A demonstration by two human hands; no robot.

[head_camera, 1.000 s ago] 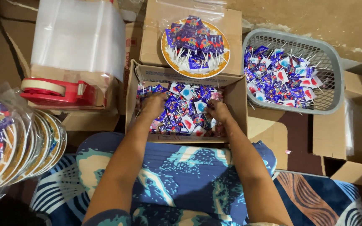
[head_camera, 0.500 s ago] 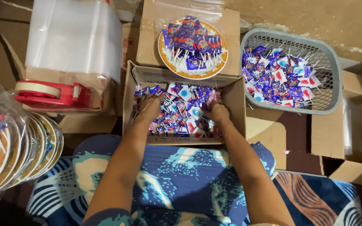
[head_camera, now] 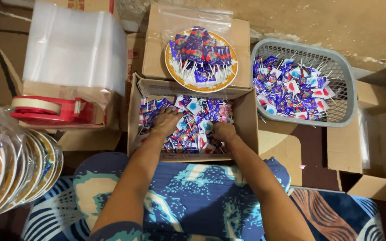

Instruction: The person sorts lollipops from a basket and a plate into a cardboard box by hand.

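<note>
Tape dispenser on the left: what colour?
Red, holding a roll of beige tape. The tape dispenser shows in the head view, left of the cardboard box both hands are in.

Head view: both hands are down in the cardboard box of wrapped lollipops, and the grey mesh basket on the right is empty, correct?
Not quite. In the head view the grey mesh basket holds wrapped lollipops. The left hand and right hand are indeed in the cardboard box.
</note>
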